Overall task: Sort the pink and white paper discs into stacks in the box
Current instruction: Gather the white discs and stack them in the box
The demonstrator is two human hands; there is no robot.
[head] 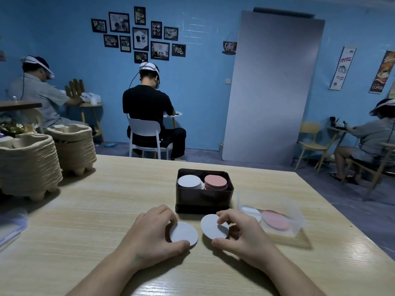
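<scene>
Glossy wood-grain table (106, 221), matt paper discs (183, 231)

Bench (96, 210) lies open left of the left hand (149, 229); dark box (203, 199) blocks just ahead, clear tub (297, 229) beside the right hand (241, 233).

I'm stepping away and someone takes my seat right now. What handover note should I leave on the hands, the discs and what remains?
Left hand pinches a white disc; right hand pinches a second white disc, both near the black box.
Done: white stack on the box's left, pink stack on its right.
To do: both held discs go on the white stack, then likely the loose white disc and loose pink disc in the clear container.
</scene>
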